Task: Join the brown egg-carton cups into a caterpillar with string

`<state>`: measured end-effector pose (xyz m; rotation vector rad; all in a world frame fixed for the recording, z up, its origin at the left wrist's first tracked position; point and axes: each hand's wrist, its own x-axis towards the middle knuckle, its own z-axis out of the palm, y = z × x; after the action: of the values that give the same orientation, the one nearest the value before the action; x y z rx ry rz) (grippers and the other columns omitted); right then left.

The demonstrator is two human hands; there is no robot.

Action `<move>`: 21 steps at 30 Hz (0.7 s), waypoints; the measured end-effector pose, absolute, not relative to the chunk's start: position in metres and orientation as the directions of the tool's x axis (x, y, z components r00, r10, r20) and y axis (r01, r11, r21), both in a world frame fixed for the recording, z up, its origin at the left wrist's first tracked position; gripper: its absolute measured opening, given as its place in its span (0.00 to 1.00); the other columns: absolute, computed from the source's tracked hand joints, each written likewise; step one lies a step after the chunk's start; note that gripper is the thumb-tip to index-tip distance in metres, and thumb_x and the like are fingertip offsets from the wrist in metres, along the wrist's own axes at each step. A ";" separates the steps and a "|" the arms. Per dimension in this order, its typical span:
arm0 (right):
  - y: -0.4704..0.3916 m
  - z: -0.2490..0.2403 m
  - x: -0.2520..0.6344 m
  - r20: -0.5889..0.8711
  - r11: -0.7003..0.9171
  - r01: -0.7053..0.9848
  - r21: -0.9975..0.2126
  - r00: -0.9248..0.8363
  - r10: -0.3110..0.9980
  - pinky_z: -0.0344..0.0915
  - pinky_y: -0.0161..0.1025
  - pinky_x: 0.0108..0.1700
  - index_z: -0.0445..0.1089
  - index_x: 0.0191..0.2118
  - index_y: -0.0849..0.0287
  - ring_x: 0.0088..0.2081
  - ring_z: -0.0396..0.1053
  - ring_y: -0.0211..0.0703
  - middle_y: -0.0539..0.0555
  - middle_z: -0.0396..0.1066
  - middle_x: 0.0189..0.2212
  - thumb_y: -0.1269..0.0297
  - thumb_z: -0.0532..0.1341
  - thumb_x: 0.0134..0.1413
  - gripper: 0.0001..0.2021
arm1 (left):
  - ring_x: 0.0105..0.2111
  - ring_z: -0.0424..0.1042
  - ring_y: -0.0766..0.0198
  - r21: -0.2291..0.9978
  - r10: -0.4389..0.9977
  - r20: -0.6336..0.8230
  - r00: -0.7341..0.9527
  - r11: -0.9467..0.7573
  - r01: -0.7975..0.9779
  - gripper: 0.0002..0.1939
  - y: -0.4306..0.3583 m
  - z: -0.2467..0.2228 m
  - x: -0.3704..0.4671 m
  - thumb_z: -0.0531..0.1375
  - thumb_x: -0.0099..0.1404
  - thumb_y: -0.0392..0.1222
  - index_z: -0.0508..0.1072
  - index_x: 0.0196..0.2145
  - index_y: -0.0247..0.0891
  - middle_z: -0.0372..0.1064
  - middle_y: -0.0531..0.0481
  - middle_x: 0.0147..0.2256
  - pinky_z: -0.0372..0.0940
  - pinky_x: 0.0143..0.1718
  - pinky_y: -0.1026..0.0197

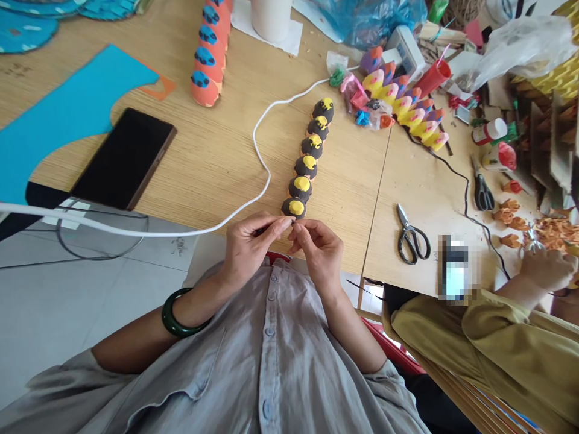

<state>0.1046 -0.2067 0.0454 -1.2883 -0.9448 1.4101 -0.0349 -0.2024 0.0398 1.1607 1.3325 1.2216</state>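
Note:
My left hand (248, 244) and my right hand (320, 246) meet at the table's front edge, thumbs and forefingers pinched together. Between the fingertips is a small dark piece (293, 221), too tiny to make out well. Some black stuff also shows inside the curled left fingers. Just beyond my hands, a row of dark rounded bumps (306, 167) with yellow caps runs away from me. Black marks lie on the farther yellow caps; the nearer ones look plain yellow.
An orange row with blue caps (207, 57), a phone (124, 158) and blue sheet (67, 108) lie left. A white cable (256, 144) crosses the table. Right are scissors (411, 235), a yellow-purple row (402, 108), small bags (362, 102) and a co-worker's hand (545, 268).

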 end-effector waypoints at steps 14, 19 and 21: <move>-0.204 0.045 0.108 -0.278 -0.270 -0.139 -0.953 0.041 0.960 0.70 0.33 0.26 0.74 0.32 0.57 0.21 0.70 0.32 0.45 0.71 0.25 0.48 0.71 0.54 0.17 | 0.25 0.59 0.70 0.983 0.984 -0.178 -0.011 0.177 -0.057 0.15 -0.203 0.038 -0.034 0.62 0.71 0.50 0.85 0.37 0.38 0.63 0.54 0.26 0.57 0.26 0.64; -0.204 0.044 0.108 -0.273 -0.262 -0.147 -0.954 0.063 0.960 0.70 0.33 0.25 0.74 0.32 0.56 0.21 0.70 0.32 0.45 0.71 0.24 0.48 0.71 0.53 0.16 | 0.26 0.63 0.69 0.996 0.999 -0.041 0.005 0.041 0.084 0.14 -0.203 0.041 -0.035 0.61 0.72 0.46 0.85 0.39 0.39 0.65 0.54 0.25 0.60 0.30 0.64; -0.204 0.044 0.108 -0.271 -0.259 -0.147 -0.955 0.068 0.960 0.70 0.33 0.25 0.74 0.32 0.56 0.21 0.69 0.32 0.45 0.71 0.24 0.49 0.71 0.54 0.16 | 0.26 0.63 0.69 0.983 0.999 0.039 0.014 -0.040 0.178 0.14 -0.204 0.041 -0.036 0.60 0.73 0.45 0.85 0.40 0.39 0.68 0.53 0.26 0.60 0.29 0.65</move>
<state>0.1084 -0.2036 0.0441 -1.3358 -0.9034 1.3970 -0.0358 -0.2036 0.0414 1.3750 1.3133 1.1409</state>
